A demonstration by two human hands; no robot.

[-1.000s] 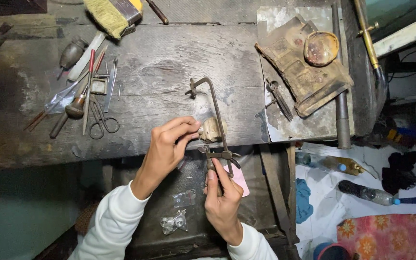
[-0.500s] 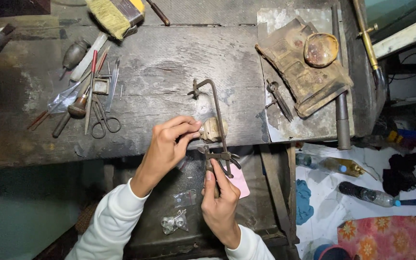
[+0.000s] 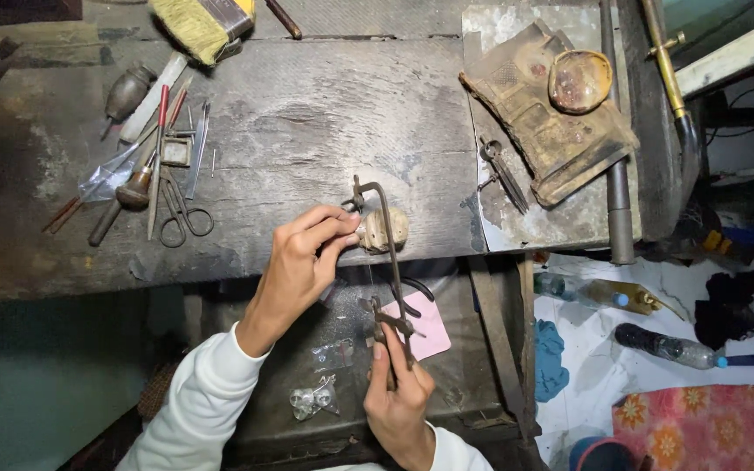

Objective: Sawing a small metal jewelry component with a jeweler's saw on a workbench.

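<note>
While gripped, saw frame [image 3: 386, 253] upright.

Right hand [image 3: 399, 397] lower on the saw [image 3: 388, 262] handle than a second ago; frame drawn slightly toward the body. Left hand [image 3: 303, 262] fingers shifted a touch on the small pale piece [image 3: 383, 228].

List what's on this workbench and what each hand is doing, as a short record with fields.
Setting: worn dark wooden bench
Left hand: fingertips pinch a small pale piece at the bench edge
Right hand: grips the handle of a jeweller's saw frame
Left of bench: scissors, hand tools
Top: brush
Right: worn leather pad, round dish
</note>
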